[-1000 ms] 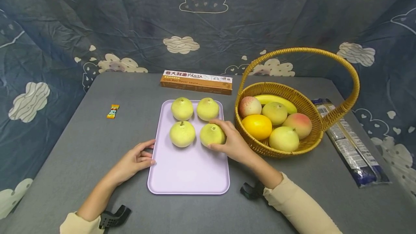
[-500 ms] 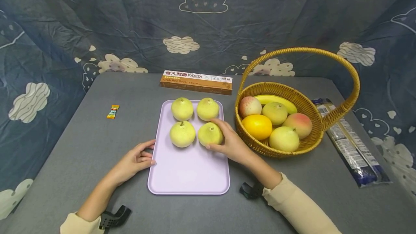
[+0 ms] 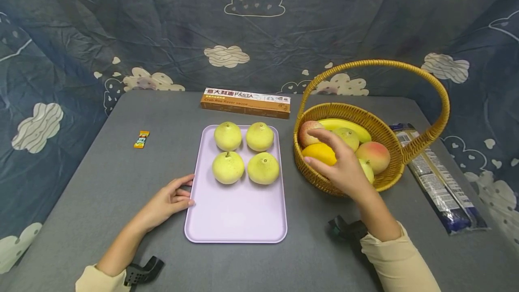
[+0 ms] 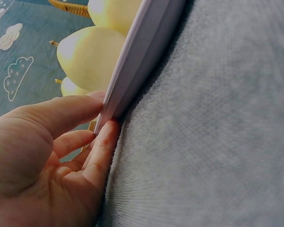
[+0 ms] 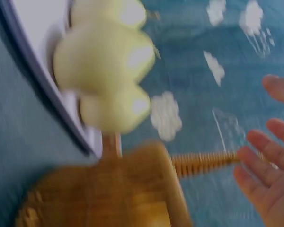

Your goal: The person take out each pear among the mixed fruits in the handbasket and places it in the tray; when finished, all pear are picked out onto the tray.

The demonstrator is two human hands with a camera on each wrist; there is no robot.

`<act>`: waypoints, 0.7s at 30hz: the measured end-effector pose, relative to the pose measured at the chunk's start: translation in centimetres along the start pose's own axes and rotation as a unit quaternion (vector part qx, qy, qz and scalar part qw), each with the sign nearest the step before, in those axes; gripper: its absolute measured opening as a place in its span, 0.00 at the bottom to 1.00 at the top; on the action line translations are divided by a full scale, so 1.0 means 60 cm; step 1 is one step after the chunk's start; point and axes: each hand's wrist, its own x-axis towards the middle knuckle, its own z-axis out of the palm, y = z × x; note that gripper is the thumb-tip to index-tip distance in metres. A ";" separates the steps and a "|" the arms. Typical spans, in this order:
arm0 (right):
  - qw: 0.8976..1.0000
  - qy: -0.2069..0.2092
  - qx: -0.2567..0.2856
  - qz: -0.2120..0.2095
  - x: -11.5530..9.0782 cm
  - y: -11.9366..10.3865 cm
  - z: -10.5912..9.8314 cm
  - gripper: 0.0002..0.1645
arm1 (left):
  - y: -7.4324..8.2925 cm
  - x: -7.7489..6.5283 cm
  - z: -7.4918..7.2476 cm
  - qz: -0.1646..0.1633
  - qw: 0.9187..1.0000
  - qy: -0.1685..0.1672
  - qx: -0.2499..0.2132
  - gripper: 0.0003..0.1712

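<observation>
1. A grey table [image 3: 121, 179] filled the lower frame, backed by a dark blue cloth with cloud prints [image 3: 227, 55] across the top.
2. A lilac tray [image 3: 235, 220] lay at centre, with four pale green pears [image 3: 263, 168] in two rows on its upper half.
3. The left hand [image 3: 170, 199], at lower left of centre, pinched the tray's left edge: in the left wrist view the thumb [image 4: 61, 111] lay on top and a finger beneath the rim.
4. The wicker basket [image 3: 389, 179] stood right of centre, just beside the tray, holding an orange [image 3: 318, 153], peaches, green fruit and a banana.
5. The right hand [image 3: 344, 166] hovered over the basket's near-left side with fingers spread and slightly bent, holding nothing (the right wrist view was blurred, but showed an empty palm).
6. The fruit lay directly under and just beyond those fingertips, the orange nearest; the right hand was far closer to it than the left.
7. A pasta box [image 3: 245, 102] lay above the tray, a long packet [image 3: 438, 179] at far right, a small wrapper [image 3: 141, 139] at left.
</observation>
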 end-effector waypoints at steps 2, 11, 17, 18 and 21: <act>1.000 0.021 -0.004 0.000 -0.001 0.010 -0.018 0.36 | 0.000 0.000 0.000 -0.001 1.000 0.000 0.001 0.37; 0.996 0.074 0.008 0.047 -0.005 0.062 -0.068 0.34 | -0.002 0.001 -0.002 -0.001 1.000 -0.003 0.001 0.37; 0.993 0.062 -0.003 0.104 -0.003 0.074 -0.086 0.34 | -0.001 0.001 -0.001 0.000 1.000 -0.005 -0.004 0.37; 0.992 0.057 -0.007 0.114 -0.003 0.078 -0.089 0.35 | -0.001 0.001 -0.001 0.000 1.000 -0.005 -0.004 0.37; 0.989 0.040 -0.022 0.138 -0.001 0.101 -0.098 0.36 | 0.000 0.001 -0.001 -0.003 1.000 -0.004 -0.005 0.37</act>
